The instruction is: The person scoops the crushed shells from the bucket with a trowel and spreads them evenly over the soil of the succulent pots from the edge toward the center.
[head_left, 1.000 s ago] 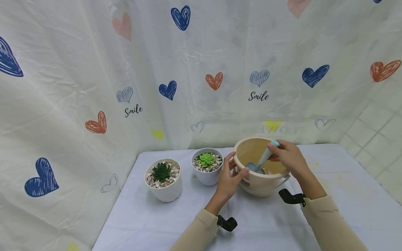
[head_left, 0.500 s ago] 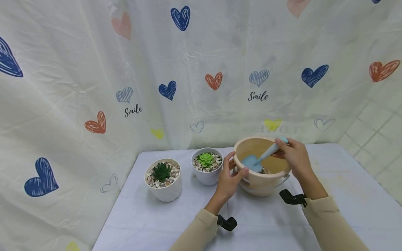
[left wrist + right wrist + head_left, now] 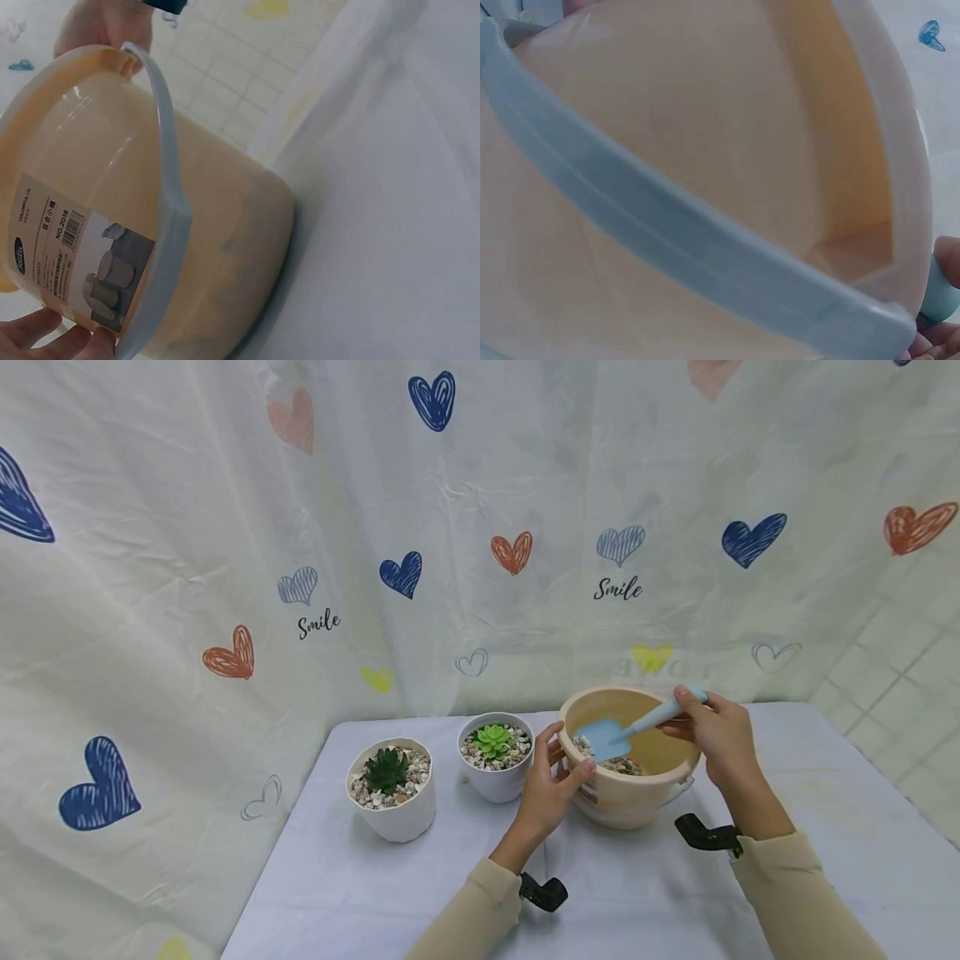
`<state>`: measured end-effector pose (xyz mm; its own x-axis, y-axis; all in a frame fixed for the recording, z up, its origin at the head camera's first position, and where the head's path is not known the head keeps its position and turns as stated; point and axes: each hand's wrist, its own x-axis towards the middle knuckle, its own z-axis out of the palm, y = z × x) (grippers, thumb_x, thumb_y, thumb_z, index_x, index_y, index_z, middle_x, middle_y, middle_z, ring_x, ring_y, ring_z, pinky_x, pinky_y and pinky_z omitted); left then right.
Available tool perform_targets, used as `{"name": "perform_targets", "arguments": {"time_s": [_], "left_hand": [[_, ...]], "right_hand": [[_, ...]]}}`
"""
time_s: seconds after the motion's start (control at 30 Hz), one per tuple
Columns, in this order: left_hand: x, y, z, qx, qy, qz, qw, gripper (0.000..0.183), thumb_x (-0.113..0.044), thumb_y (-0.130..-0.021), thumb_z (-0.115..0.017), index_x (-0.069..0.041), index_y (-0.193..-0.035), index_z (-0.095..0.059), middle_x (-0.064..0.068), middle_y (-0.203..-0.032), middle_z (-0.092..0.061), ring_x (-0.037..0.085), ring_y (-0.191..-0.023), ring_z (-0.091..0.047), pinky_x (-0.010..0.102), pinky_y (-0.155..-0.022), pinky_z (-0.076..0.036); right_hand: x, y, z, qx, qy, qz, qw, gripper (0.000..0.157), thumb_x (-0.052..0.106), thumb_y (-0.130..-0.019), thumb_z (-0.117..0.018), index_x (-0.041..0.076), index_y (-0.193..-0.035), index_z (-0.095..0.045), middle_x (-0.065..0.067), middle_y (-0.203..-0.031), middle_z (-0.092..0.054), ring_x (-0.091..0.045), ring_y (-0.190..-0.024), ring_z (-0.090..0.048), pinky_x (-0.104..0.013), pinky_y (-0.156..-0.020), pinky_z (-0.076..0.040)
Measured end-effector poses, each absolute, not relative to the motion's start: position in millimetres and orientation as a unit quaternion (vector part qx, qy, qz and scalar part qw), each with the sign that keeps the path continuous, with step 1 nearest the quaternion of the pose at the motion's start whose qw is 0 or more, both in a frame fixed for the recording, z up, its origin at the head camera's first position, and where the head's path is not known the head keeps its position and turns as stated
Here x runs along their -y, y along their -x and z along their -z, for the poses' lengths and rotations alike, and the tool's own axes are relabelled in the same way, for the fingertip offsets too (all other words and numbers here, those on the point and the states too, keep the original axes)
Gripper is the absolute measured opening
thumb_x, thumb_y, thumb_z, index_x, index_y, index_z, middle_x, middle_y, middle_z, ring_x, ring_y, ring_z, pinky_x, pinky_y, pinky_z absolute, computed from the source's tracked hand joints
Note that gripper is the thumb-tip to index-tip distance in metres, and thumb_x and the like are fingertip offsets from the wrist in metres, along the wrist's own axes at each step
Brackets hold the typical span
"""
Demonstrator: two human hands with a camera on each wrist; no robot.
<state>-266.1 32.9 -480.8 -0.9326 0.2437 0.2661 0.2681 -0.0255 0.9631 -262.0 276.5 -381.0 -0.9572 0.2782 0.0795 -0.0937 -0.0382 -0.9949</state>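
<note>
A cream bucket [image 3: 622, 789] stands at the back right of the table, pebbles [image 3: 622, 766] showing inside. My left hand [image 3: 544, 793] grips its left side, thumb near the front of the rim. In my right hand [image 3: 726, 743] is the handle of a light blue toy shovel [image 3: 603, 739]. The blade tilts inside the bucket's mouth, with some pebbles at its left edge. In the left wrist view, the left fingertips [image 3: 67, 341] touch the bucket beside its printed label [image 3: 79, 255]. The bucket's grey carrying handle [image 3: 675, 225] hangs down across its front in the right wrist view.
Left of the bucket stands a small white pot [image 3: 495, 785] with a bright green succulent and pebbles. Further left is a larger white pot [image 3: 397, 822] with a dark green succulent. A heart-printed curtain [image 3: 450, 610] hangs behind the white-covered table [image 3: 337, 902].
My right hand has moved right and slightly up, raising the shovel's blade from the bucket's bottom with pebbles on it. The left hand stays at the bucket's rim.
</note>
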Motion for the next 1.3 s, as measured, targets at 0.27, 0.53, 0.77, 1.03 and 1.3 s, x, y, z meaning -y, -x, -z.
{"name": "perform_targets", "arguments": {"time_s": [0.27,0.53,0.77,1.03,1.3], "left_hand": [[-33.7,265.8,479.9,0.702,0.177,0.69,0.01,0.074,-0.048,-0.092,-0.07,-0.041,-0.155,-0.032,0.004,-0.154,-0.045,0.023,-0.142,-0.047,0.051,-0.113,-0.044],[-34.4,265.3,479.4,0.702,0.175,0.69,0.008,0.074,-0.049,-0.092,-0.07,-0.042,-0.155,-0.032,0.004,-0.155,-0.044,0.023,-0.143,-0.046,0.053,-0.114,-0.043],[-34.2,265.5,479.4,0.704,0.176,0.688,0.006,0.074,-0.05,-0.093,-0.069,-0.041,-0.156,-0.031,0.005,-0.156,-0.043,0.023,-0.144,-0.045,0.053,-0.114,-0.042],[-34.3,265.9,479.7,0.704,0.183,0.687,0.008,0.075,-0.051,-0.093,-0.068,-0.04,-0.156,-0.03,0.014,-0.159,-0.041,0.025,-0.144,-0.045,0.054,-0.114,-0.043],[-30.8,266.7,477.8,0.702,0.192,0.686,-0.008,0.075,-0.049,-0.094,-0.069,-0.04,-0.157,-0.028,0.015,-0.159,-0.039,0.028,-0.146,-0.043,0.054,-0.116,-0.04]], "right_hand": [[-282.9,259.6,382.2,0.648,0.093,-0.743,0.138,0.047,0.04,-0.098,-0.065,-0.003,-0.114,-0.057,0.007,-0.074,-0.074,-0.008,-0.066,-0.075,-0.022,-0.064,-0.06],[-292.8,256.4,384.3,0.609,0.097,-0.776,0.134,0.037,0.043,-0.093,-0.07,0.007,-0.104,-0.066,0.003,-0.076,-0.076,-0.01,-0.068,-0.076,-0.022,-0.063,-0.06],[-296.4,255.5,384.7,0.594,0.087,-0.791,0.12,0.032,0.042,-0.094,-0.07,0.01,-0.101,-0.069,0.001,-0.076,-0.077,-0.011,-0.069,-0.076,-0.022,-0.064,-0.06],[-295.9,254.1,384.4,0.58,0.086,-0.801,0.12,0.03,0.04,-0.094,-0.07,0.011,-0.099,-0.069,0.001,-0.076,-0.077,-0.011,-0.069,-0.076,-0.021,-0.064,-0.06],[-295.4,252.4,384.0,0.559,0.089,-0.816,0.119,0.027,0.04,-0.093,-0.071,0.013,-0.096,-0.071,-0.001,-0.076,-0.078,-0.013,-0.069,-0.077,-0.022,-0.065,-0.06]]}}
